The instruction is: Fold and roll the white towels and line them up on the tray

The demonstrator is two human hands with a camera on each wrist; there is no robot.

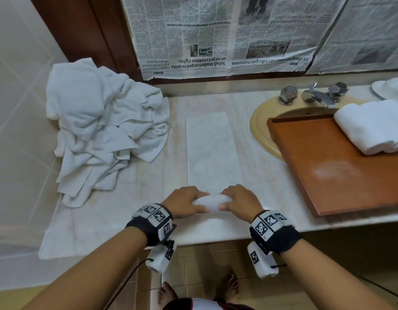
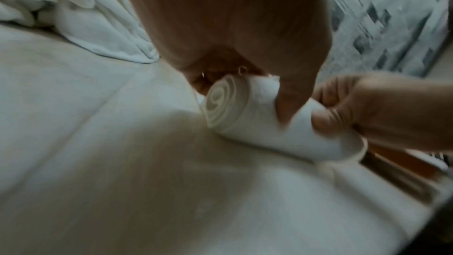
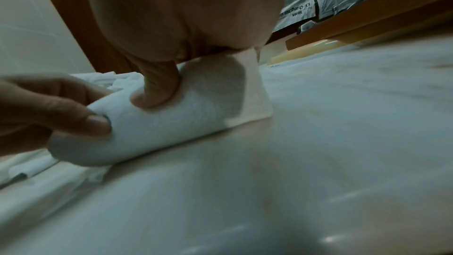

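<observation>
A pale marble-look bench [image 1: 271, 198] ran the width of the bathroom, w/ a heap of crumpled white towels [image 1: 104, 130] at its left end, against the tiled wall. To the right, a flat orange-brown wooden tray [image 1: 327, 171] sat partly over the beige basin [image 1: 258, 130], already carrying finished white towel rolls [image 1: 370, 128] at its far right corner; most of the tray lay bare. Upside-down newspaper sheets [image 1: 215, 34] covered the wall behind.

Centre bench: a long folded strip of white towel [image 1: 211, 151] stretched away from the person, its near end wound into a tight small roll [image 1: 212, 204], spiral layers showing in the left wrist view [image 2: 218, 102]. The left hand [image 1: 184, 203] gripped the roll's left end, thumb on the near side, fingers curled over the top; the right hand [image 1: 240, 201] held the right end the same way.

Judged from this, rolling was approx. a third done. The terry looked soft, light and limp, not slippery, so the roll would likely slacken or telescope if squeezed in the middle only. Best hold: both ends, even pressure, keeping the edges square. Once finished, a grip over the loose flap should stop it unwinding en route to the tray.
</observation>
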